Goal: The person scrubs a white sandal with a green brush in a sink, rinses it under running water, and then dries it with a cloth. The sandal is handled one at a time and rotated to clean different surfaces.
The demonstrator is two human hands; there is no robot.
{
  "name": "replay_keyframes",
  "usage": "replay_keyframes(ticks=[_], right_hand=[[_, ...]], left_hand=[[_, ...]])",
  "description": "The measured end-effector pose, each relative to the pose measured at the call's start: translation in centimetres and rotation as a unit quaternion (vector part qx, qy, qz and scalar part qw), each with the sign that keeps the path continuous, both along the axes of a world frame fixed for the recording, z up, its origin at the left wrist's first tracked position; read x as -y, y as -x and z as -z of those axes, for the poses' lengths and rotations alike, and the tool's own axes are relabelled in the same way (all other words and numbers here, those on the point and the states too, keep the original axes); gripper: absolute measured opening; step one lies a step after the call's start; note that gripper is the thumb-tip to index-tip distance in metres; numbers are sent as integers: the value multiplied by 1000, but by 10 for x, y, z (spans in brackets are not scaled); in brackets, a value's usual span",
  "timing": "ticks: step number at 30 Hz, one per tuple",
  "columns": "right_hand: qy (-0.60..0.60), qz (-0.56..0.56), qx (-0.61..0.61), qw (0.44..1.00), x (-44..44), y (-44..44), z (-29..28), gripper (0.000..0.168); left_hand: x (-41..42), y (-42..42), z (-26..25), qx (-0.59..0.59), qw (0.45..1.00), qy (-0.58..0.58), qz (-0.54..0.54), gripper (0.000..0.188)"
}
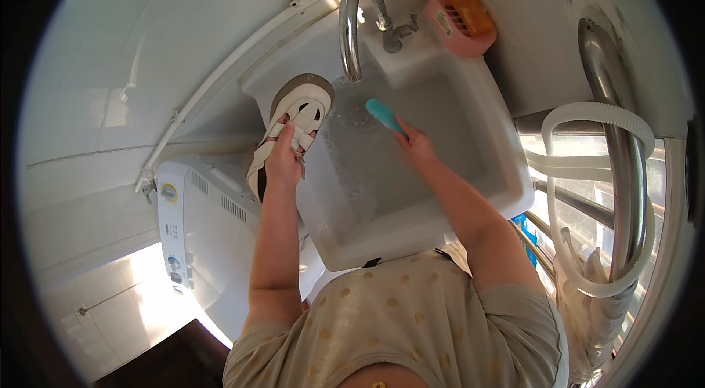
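Observation:
A white strappy sandal (302, 99) with a brownish-grey sole is gripped by my left hand (284, 159), fingers hooked through its straps. It is held over the left rim of a white utility sink (325, 212), toe toward the faucet. My right hand (418, 147) grasps a turquoise scrubbing brush (384, 114) by its handle, bristles facing down and left, over the basin and apart from the sandal. Cloudy water (407, 168) stands in the basin. Above the far side of the sink curves a chrome gooseneck faucet (348, 30).
A pink soap dish (449, 19) with an orange soap bar (472, 11) rests on the far right corner. Left stands a white Haier washing machine (220, 223). A metal pipe (622, 168) wrapped by a corrugated hose (584, 112) rises at right. A white pipe (220, 68) crosses the left wall.

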State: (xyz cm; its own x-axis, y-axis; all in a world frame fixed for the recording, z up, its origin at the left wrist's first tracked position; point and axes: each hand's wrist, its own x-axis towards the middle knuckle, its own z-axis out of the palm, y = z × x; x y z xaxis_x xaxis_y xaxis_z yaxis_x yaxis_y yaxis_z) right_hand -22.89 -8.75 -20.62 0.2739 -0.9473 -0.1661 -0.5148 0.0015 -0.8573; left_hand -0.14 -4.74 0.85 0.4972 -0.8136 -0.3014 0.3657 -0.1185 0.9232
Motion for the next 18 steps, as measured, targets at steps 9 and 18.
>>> replay_keyframes(ticks=[9,18], right_hand=[[-267,-67,139,951,14,11,-24,49],[9,-131,-219,967,17,36,-87,38]], left_hand=[[-4,-11,1,-139,990,3,-38,37],[-6,-11,5,-166,985,18,-48,36]])
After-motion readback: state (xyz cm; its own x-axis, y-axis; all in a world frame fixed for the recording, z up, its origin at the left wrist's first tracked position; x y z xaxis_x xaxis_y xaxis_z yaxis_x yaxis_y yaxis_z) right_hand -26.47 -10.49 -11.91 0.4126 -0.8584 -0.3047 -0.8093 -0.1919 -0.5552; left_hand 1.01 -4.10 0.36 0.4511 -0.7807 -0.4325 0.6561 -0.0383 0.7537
